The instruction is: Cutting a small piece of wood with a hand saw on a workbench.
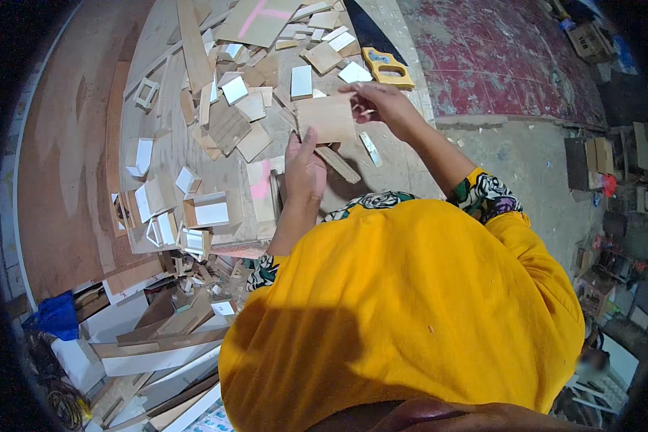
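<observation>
A thin square wooden panel (326, 119) is raised above the workbench, its pale face toward me. My left hand (306, 165) grips it at the lower left corner, thumb on the near face. At the panel's right edge is my right hand (384, 108), fingers bent and close together; whether they pinch the edge or a small piece is too unclear to tell. Just below the panel a narrow wooden strip (338, 164) slants down to the right, partly hidden by the panel and my left hand.
Offcuts and white-faced blocks (235, 91) litter the workbench (403, 144). A handsaw with a yellow handle (387, 68) lies beyond my right hand. Small open wooden boxes (210, 210) stand at the left. Scrap boards (158, 353) pile up at the lower left.
</observation>
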The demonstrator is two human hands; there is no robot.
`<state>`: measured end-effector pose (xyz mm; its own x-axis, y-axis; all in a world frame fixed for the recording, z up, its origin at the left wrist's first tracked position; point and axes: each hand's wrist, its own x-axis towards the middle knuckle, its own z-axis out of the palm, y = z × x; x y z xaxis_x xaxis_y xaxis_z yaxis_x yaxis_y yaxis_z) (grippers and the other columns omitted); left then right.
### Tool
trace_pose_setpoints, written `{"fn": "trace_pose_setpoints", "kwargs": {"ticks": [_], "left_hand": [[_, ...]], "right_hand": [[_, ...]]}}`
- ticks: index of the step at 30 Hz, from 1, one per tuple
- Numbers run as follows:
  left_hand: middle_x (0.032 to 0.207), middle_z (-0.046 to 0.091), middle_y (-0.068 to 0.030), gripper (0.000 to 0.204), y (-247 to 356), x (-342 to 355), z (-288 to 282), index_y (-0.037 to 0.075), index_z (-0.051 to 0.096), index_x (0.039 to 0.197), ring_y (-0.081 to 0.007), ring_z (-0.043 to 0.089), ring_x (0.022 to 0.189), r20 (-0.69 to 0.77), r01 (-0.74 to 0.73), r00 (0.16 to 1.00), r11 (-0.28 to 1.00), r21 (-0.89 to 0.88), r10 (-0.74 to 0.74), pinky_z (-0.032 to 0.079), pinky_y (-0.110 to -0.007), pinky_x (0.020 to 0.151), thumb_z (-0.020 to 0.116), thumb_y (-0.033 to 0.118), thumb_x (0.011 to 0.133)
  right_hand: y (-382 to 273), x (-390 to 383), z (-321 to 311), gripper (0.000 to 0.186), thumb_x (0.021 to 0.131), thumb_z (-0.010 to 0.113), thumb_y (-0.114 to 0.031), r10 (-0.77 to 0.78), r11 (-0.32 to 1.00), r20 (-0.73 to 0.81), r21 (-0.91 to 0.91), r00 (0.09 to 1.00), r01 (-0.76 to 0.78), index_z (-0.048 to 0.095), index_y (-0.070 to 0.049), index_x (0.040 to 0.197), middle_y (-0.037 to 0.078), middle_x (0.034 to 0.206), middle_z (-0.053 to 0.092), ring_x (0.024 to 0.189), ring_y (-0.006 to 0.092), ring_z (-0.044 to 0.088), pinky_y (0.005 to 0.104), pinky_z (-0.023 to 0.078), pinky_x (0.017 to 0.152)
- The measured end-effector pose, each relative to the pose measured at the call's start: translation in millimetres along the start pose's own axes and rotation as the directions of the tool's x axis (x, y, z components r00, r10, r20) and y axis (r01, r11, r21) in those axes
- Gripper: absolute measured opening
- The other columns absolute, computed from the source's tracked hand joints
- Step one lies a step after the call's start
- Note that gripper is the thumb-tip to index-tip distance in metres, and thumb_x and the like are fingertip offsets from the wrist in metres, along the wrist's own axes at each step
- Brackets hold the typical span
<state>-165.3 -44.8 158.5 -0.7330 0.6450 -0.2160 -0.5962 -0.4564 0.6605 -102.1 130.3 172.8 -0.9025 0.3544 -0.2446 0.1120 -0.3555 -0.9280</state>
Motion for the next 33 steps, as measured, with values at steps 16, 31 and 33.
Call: {"fn": "trace_pose_setpoints", "kwargs": {"ticks": [16, 31, 33], "left_hand": [[0.111, 0.054, -0.0084, 0.039, 17.0, 25.2, -40.9, 0.003, 0.045, 0.119, -0.0201, 0.055, 0.098, -0.239, -0.108, 0.965, 0.994, -0.008, 0.103, 0.045, -0.034, 0.088, 0.059, 0.002, 0.082], [0.115, 0.054, -0.0114, 0.043, 2.6, 0.9, -5.6, 0.005, 0.038, 0.125, -0.0228, 0.059, 0.098, -0.076, -0.083, 0.992, 0.982, 0.168, 0.097, 0.053, -0.032, 0.081, 0.054, -0.001, 0.085], [0.115, 0.053, -0.0118, 0.043, 3.9, -0.5, -6.5, 0.005, 0.037, 0.125, -0.0233, 0.059, 0.099, -0.06, -0.087, 0.993, 0.983, 0.16, 0.098, 0.054, -0.031, 0.081, 0.053, -0.001, 0.086]], "right_hand": [[37.2, -31.6, -19.3, 0.017, 0.088, 0.057, -0.017, 0.273, 0.903, 0.414, -0.422, 0.868, -0.083, 0.062, -0.001, 0.09, 0.003, 0.07, 0.059, 0.059, 0.0085, 0.052, 0.0231, 0.043, 0.055], [10.5, -36.7, 13.8, 0.017, 0.09, 0.054, -0.012, -0.142, 0.855, 0.089, -0.491, 0.986, 0.168, 0.058, 0.0, 0.101, 0.001, 0.076, 0.06, 0.064, 0.005, 0.053, 0.0193, 0.045, 0.06], [6.9, -39.7, 15.8, 0.017, 0.09, 0.055, -0.011, -0.172, 0.86, 0.078, -0.474, 0.982, 0.188, 0.059, 0.0, 0.101, 0.001, 0.076, 0.06, 0.065, 0.005, 0.053, 0.0194, 0.045, 0.06]]}}
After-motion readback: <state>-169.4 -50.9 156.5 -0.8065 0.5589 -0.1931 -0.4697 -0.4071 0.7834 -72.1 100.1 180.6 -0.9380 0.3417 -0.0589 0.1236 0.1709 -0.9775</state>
